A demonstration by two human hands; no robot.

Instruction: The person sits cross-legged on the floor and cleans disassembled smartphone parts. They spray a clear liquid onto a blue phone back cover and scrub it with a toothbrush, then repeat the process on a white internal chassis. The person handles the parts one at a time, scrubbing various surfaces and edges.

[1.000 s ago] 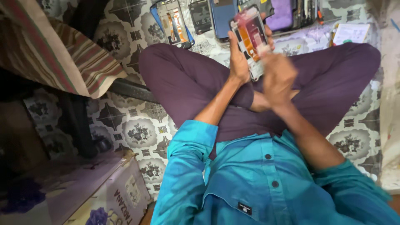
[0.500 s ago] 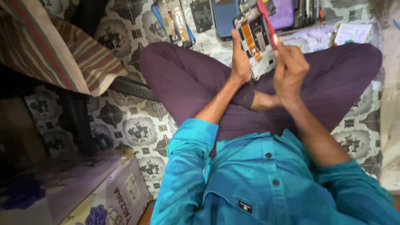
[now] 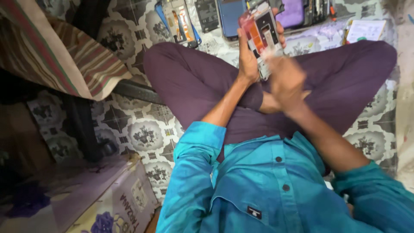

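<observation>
1. The person sits cross-legged on the patterned tile floor (image 3: 146, 133), in dark purple trousers and a teal button shirt, with both forearms raised over the lap.
2. The left hand (image 3: 252, 58) holds an opened phone (image 3: 263, 36) upright, its back cover off, so the orange and white inner parts face the person. The thumb lies along the phone's left edge and the fingers (image 3: 280, 32) wrap round its right edge, closed firmly on it.
3. The phone is up in the air above the crossed legs, just in front of the row of parts on the floor beyond the knees.
4. The right hand (image 3: 286, 80) is at the phone's lower end, touching or almost touching it. It is blurred, so I cannot tell whether its fingers are spread, pinched or gripping anything.
5. On the floor past the knees lie several flat pieces: a phone frame with blue edging (image 3: 179, 21), a dark panel (image 3: 208, 15), a blue phone back (image 3: 230, 15) and a purple case (image 3: 293, 13). They lie side by side, near one another.
6. Further right, a white paper booklet (image 3: 365, 30) rests on the floor, near the person's knee.
7. To the left, a striped cloth (image 3: 60, 56) hangs over a dark edge, well apart from the hands.
8. In the near left corner stands a cardboard box (image 3: 108, 203) printed with flowers.
</observation>
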